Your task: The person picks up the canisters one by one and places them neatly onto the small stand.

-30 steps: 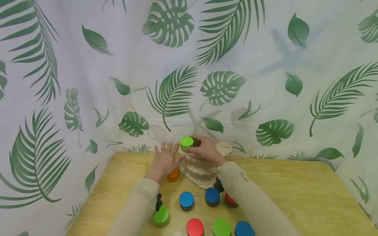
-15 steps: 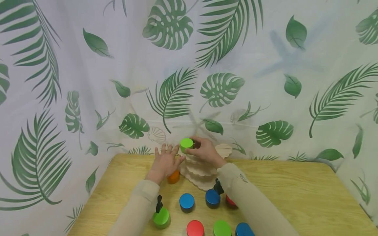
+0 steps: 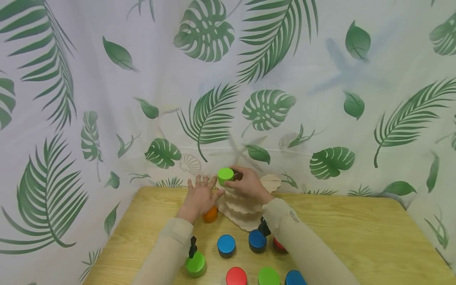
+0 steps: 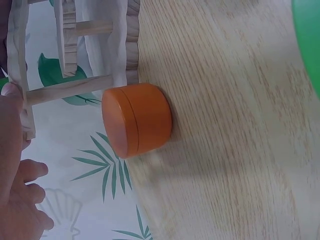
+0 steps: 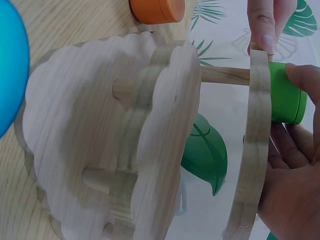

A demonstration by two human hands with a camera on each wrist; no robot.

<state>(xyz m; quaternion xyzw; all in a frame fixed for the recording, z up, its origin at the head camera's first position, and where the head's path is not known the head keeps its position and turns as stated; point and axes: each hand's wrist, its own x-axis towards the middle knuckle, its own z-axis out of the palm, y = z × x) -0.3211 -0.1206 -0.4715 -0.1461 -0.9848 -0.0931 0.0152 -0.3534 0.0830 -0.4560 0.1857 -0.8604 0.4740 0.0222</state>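
Wooden tiered stand (image 3: pixel 240 217) and the bright green canister (image 3: pixel 226 176) at its top are at the far side of the tabletop (image 3: pixel 356 233), close to the cloth backdrop (image 3: pixel 303 118). The backdrop, largest of all, is white and printed with green leaves, a faint shell and a pale blue starfish shape. Below it spreads the tabletop, yellowish with a wood grain. Two beige sleeves (image 3: pixel 310 241) reach over it from the near side, the right one with small lettering by the cuff.

Next in size, the stand has scalloped plates, widest at the bottom, joined by round dowels (image 5: pixel 227 75). The right hand (image 3: pixel 249 183) grasps the bright green canister between thumb and fingers; in the right wrist view the canister's bottom lies against the top plate. The left hand (image 3: pixel 201 198) grips nothing: its fingers are spread, and a fingertip touches the edge of that plate.

Smaller are the other round canisters. An orange canister (image 3: pixel 210 214) sits just beside the bottom plate, partly covered by the left hand. Nearer are two blue canisters (image 3: pixel 226 245), apart from each other, a red canister (image 3: pixel 279 247) half hidden by the right sleeve, and a green canister (image 3: pixel 196 266) beside the left one. Red, green and blue canisters (image 3: pixel 268 277) line the frame's lower edge, cut off by it. Smallest, a black clip (image 3: pixel 192 247) shows near each cuff.
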